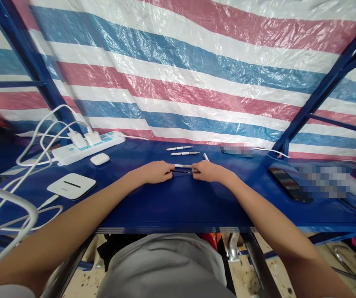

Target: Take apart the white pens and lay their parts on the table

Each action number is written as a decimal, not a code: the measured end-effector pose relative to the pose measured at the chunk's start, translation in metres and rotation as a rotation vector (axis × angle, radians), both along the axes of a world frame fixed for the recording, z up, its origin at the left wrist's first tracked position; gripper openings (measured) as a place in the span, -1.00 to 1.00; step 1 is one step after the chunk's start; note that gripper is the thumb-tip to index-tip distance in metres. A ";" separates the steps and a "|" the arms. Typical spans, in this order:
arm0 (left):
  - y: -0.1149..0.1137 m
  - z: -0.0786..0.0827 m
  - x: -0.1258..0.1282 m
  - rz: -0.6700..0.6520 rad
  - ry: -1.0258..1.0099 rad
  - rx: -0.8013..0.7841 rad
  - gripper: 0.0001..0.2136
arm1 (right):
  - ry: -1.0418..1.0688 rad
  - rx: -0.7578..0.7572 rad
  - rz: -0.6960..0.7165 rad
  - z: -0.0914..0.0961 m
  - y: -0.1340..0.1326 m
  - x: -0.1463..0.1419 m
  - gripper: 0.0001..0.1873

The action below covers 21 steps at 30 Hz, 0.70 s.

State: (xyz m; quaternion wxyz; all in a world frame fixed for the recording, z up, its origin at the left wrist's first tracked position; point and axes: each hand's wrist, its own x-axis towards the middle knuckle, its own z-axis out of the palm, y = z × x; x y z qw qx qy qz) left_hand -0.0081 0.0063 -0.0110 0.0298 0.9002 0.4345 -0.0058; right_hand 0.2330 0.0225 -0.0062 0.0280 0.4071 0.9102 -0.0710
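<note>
My left hand [158,171] is closed in a pinch low over the blue table, on one end of a thin dark pen refill [181,171]. Opposite it, my right hand [208,170] is also closed, its fingertips at the refill's other end; what they grip is too small to make out. Just behind the refill, a white and grey pen barrel [183,166] spans the gap between the hands. A short white pen piece [205,157] shows past my right knuckles, its lower part hidden. Farther back lie two white and grey pens [179,147], roughly parallel.
On the left are a white power strip [89,148] with plugs, a small white case [99,159], a white square device [71,186] and looping cables [10,198]. A black phone [289,184] lies right. Striped sheeting [181,82] hangs behind the blue table [178,207].
</note>
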 end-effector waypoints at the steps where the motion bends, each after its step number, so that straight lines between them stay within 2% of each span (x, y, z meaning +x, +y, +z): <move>1: 0.000 0.000 0.000 0.000 -0.001 -0.002 -0.84 | 0.001 -0.001 -0.001 0.000 0.000 0.000 -0.77; 21: 0.001 -0.001 -0.001 -0.011 -0.002 0.002 -0.82 | 0.021 0.001 0.006 0.003 -0.002 -0.001 -0.79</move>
